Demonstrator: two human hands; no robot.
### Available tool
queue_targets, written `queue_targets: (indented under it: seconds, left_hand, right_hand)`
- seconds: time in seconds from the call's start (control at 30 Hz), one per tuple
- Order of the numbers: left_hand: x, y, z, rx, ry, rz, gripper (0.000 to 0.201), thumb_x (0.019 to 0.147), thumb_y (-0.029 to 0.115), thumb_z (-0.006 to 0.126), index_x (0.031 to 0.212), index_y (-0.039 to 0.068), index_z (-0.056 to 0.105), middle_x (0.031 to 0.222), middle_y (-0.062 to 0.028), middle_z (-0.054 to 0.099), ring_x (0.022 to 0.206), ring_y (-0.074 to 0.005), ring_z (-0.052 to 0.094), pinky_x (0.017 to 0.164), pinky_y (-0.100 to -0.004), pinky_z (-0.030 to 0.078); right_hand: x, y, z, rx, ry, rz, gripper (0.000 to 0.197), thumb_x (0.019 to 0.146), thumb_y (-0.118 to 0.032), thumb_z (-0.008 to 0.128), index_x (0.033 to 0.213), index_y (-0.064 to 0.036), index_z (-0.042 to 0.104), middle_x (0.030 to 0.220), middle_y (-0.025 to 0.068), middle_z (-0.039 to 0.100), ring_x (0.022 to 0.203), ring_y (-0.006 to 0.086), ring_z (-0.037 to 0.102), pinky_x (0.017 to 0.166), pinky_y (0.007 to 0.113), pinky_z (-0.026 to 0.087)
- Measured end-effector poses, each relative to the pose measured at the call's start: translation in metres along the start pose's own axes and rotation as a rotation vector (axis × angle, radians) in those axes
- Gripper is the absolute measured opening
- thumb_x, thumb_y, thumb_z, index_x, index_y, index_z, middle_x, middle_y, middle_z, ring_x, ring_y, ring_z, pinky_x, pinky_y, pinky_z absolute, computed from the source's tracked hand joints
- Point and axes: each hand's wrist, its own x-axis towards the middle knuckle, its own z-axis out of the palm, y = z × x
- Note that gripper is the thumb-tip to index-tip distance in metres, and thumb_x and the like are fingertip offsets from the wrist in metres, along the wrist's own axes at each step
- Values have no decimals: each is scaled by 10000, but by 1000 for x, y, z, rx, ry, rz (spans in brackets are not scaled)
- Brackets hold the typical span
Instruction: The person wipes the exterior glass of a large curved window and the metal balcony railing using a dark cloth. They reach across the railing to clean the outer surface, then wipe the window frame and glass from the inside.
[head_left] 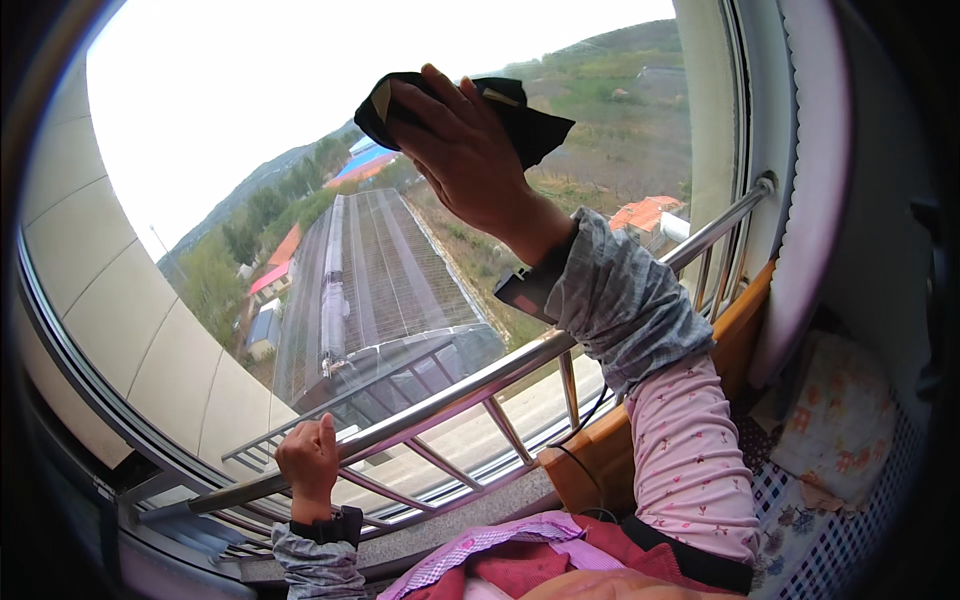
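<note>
My right hand (462,165) is raised to the window pane (600,130), its fingers over a crumpled black cloth (540,130) that it presses to the glass. Light patches show on the cloth, and one corner sticks out past the hand. At lower left, my left hand (308,460) is closed at the metal railing (450,390), thumb pointing up; its fingertips are hidden. Dark bands circle both wrists. Grey bunched cuffs cover my forearms, with a pink patterned sleeve (690,450) above the right one.
The shiny railing crosses in front of the window, with upright bars below it. A wooden ledge (600,460) and a dark cord (575,455) lie near my right arm. A patterned cloth (840,420) rests at right, beside a pale curtain (815,200). Outside are a long greenhouse-like roof and hills.
</note>
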Motion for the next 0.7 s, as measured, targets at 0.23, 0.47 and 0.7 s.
queue_targets:
  seconds: [0.23, 0.47, 0.7]
  left_hand:
    - [2, 1, 0, -6, -14, -12, 358, 993, 234, 650, 692, 40, 664, 636, -138, 600, 575, -370, 587, 532, -480, 418]
    - [4, 9, -1, 8, 28, -1, 307, 973, 220, 666, 725, 40, 686, 644, -128, 612, 595, -360, 602, 546, -475, 435]
    - [3, 14, -2, 38, 33, -16, 290, 962, 212, 674, 733, 35, 693, 657, -135, 624, 602, -365, 610, 551, -473, 446]
  right_hand:
    - [63, 209, -19, -510, 347, 133, 359, 1046, -210, 560, 1366, -50, 581, 1421, 181, 589, 1274, 434, 558, 1032, 564, 438]
    - [-86, 350, -104, -626, 320, 752, 373, 1049, -341, 463, 1148, -17, 621, 1194, 230, 671, 1077, 461, 620, 922, 534, 502]
    - [-131, 340, -124, -534, 253, 996, 353, 1003, -278, 467, 1172, -20, 639, 1264, 269, 644, 1143, 464, 616, 962, 529, 503]
